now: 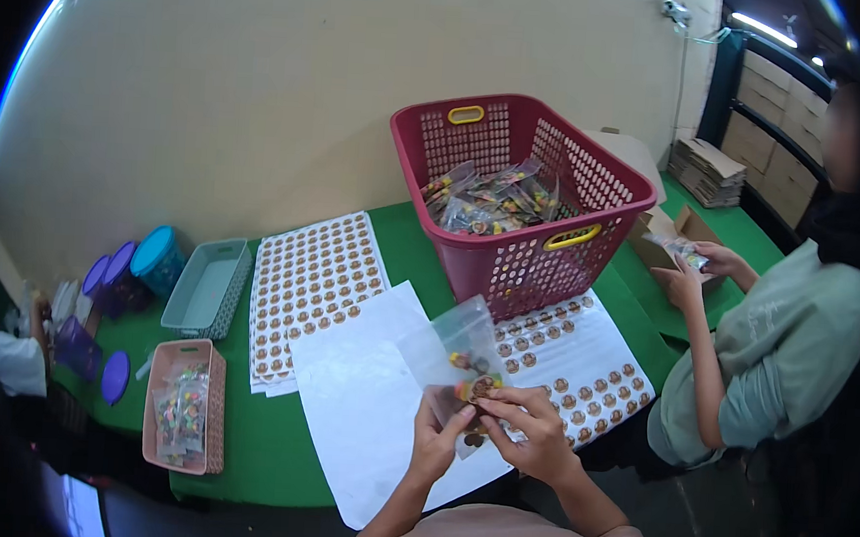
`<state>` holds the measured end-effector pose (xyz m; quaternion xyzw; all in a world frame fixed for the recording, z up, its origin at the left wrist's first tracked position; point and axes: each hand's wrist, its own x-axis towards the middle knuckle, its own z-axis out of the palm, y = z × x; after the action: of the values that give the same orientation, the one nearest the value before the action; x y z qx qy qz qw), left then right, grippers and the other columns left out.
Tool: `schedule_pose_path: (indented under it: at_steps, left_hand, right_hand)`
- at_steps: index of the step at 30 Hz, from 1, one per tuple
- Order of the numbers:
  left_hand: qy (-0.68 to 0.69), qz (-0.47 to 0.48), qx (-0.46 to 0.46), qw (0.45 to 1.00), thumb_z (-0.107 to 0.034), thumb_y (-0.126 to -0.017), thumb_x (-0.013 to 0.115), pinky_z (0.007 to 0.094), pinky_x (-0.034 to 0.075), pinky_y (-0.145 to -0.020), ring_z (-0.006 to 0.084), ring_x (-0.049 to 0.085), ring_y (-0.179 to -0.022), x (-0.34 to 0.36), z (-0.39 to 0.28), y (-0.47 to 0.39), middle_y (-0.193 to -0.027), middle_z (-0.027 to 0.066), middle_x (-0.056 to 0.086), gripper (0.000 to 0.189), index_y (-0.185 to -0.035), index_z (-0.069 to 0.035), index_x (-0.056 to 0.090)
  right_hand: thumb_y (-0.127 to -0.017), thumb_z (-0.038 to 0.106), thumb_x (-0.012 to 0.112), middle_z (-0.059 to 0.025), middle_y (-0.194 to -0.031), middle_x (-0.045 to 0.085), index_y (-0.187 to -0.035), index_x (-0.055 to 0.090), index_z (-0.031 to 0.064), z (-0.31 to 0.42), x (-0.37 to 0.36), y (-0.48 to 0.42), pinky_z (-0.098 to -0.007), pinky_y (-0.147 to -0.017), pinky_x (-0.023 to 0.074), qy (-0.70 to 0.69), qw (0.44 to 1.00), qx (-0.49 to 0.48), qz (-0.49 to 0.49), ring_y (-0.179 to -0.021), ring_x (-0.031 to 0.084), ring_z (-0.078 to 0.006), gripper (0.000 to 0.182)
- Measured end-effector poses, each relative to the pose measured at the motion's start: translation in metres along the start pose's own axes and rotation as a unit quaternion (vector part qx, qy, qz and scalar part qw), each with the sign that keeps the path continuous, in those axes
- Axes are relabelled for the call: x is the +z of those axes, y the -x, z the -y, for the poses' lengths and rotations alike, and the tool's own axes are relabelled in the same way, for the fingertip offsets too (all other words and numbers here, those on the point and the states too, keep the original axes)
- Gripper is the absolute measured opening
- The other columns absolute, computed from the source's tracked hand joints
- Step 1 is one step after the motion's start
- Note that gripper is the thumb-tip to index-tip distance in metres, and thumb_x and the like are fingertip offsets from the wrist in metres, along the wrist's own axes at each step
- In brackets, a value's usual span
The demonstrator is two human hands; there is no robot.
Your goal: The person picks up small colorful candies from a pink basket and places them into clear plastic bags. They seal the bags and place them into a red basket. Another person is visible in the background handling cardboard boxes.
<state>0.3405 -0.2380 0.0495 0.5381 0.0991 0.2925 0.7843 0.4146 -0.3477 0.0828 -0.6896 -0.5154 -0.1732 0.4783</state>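
Observation:
A clear plastic zip bag (473, 345) with colourful small pieces inside is held in front of me. My left hand (438, 435) grips its lower left side, thumb on the front. My right hand (531, 433) has its fingertips at a round brown sticker (482, 388) on the bag's front; whether the sticker is fully stuck down cannot be told. Below the bag lie a blank white sheet (353, 382) and, to the right, a partly used sheet of round brown stickers (599, 397). A thicker stack of sticker sheets (311, 283) lies to the left.
A dark red basket (467, 267) of filled bags stands behind the sheets. At left are a pink basket (215, 418) with bags, a mint basket (204, 284) and purple and teal tubs (157, 259). A co-worker (772, 356) at right holds a bag over a cardboard box (698, 229).

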Motion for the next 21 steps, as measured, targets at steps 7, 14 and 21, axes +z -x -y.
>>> schedule_pose_path:
  at_steps: [7,14,21]
  left_hand:
    - [0.073,-0.115,-0.02,0.991,-0.007,-0.077,0.053,0.0242,0.042,-0.073,0.011,0.048,-0.086,0.023,0.037,-0.007,-0.091,0.0077,0.05,0.024,-0.098,-0.001,0.043]
    - [-0.055,-0.178,-0.047,0.981,-0.013,-0.077,0.057,0.0215,0.043,-0.064,0.0095,0.053,-0.07,0.059,0.067,-0.004,-0.076,0.0055,0.056,0.018,-0.086,0.002,0.052]
    - [-0.129,-0.209,-0.103,0.964,-0.016,-0.082,0.051,0.0196,0.041,-0.066,0.0074,0.05,-0.075,0.066,0.074,0.003,-0.082,0.004,0.056,0.022,-0.092,0.004,0.053]
  right_hand:
    - [-0.065,0.014,0.067,-0.0052,-0.07,0.052,-0.079,0.053,0.0041,-0.076,-0.028,0.007,-0.0276,-0.055,0.0348,-0.154,0.965,0.099,0.19,-0.057,0.047,-0.0149,0.022]
    - [-0.076,0.032,0.056,-0.0098,-0.081,0.056,-0.097,0.05,-0.0025,-0.134,-0.013,0.01,-0.0265,-0.062,0.0414,-0.368,0.828,0.238,0.35,-0.071,0.05,-0.0124,0.041]
    - [-0.082,0.028,0.046,-0.0108,-0.056,0.053,-0.088,0.058,0.0047,-0.15,-0.003,0.02,-0.0282,-0.046,0.0381,-0.312,0.851,0.145,0.396,-0.048,0.05,-0.0133,0.027]
